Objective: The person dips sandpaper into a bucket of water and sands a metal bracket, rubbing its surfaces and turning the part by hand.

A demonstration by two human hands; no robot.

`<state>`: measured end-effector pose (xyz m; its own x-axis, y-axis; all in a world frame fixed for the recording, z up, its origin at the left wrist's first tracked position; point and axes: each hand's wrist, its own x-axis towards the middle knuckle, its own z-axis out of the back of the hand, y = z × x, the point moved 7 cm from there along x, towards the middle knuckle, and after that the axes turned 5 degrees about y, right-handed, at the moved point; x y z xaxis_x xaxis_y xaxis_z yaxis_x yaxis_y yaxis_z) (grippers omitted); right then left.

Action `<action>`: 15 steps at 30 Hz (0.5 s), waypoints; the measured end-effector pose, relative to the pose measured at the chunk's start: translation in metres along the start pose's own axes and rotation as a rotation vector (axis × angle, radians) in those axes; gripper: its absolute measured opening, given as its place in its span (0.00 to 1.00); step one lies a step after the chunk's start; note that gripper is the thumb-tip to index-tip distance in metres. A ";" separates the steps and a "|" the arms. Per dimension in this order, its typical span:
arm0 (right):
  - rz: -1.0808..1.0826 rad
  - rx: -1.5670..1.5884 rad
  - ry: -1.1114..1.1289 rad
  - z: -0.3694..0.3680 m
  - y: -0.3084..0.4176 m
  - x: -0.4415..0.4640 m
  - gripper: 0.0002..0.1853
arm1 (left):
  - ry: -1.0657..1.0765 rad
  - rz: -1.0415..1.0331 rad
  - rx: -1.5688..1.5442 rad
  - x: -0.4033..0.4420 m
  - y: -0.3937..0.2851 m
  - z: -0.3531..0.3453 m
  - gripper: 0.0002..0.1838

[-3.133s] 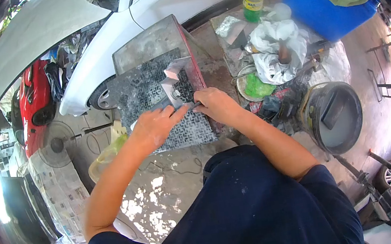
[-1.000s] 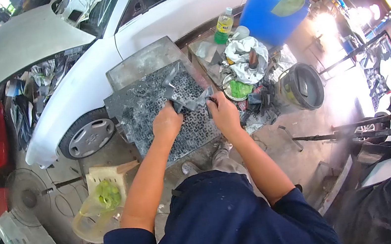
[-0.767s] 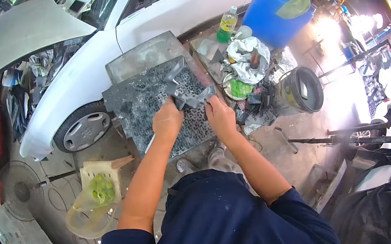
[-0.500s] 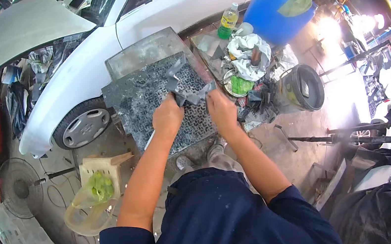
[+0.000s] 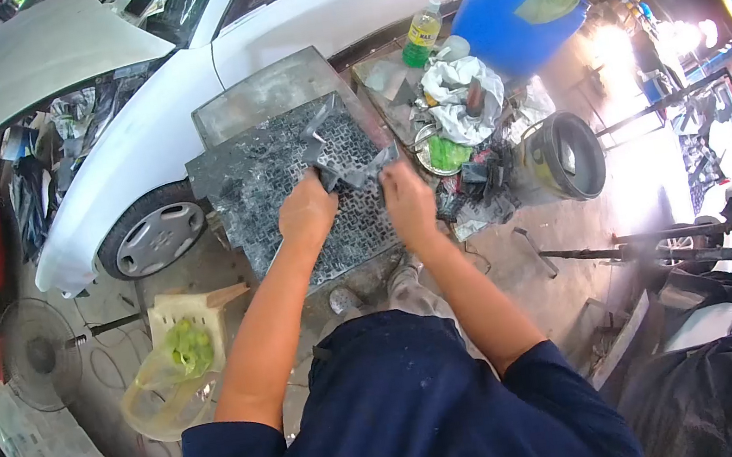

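Head view: one grey bracket (image 5: 347, 174), over the mat (image 5: 257, 174) near its right edge; left hand (image 5: 308, 212), fingers clenched on it, seemingly for steadiness; right hand (image 5: 410, 201), fingers curled at its right end, exact grip unclear.

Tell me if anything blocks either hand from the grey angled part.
Nothing visible stands in the way. The left hand holds the grey angled part at its near edge, and the right hand is at its right end, though blur hides the fingers' exact contact. The textured black mat lies beneath.
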<state>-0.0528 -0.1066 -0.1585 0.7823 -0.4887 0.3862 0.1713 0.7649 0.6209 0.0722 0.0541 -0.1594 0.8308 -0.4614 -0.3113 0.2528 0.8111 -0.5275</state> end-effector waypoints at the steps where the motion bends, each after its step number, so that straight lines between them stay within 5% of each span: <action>1: -0.066 0.089 0.037 0.001 -0.002 -0.005 0.08 | -0.001 -0.011 0.005 0.001 0.001 -0.001 0.29; 7: -0.293 0.328 0.176 0.006 -0.011 -0.030 0.16 | -0.030 -0.008 0.017 0.006 0.005 -0.004 0.28; 15: -0.129 -0.134 0.494 -0.007 0.017 -0.017 0.40 | -0.020 0.013 0.047 0.001 0.003 -0.002 0.28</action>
<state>-0.0585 -0.0823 -0.1594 0.9331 -0.3517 -0.0751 0.3350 0.7744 0.5368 0.0731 0.0550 -0.1629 0.8437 -0.4436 -0.3023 0.2640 0.8332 -0.4859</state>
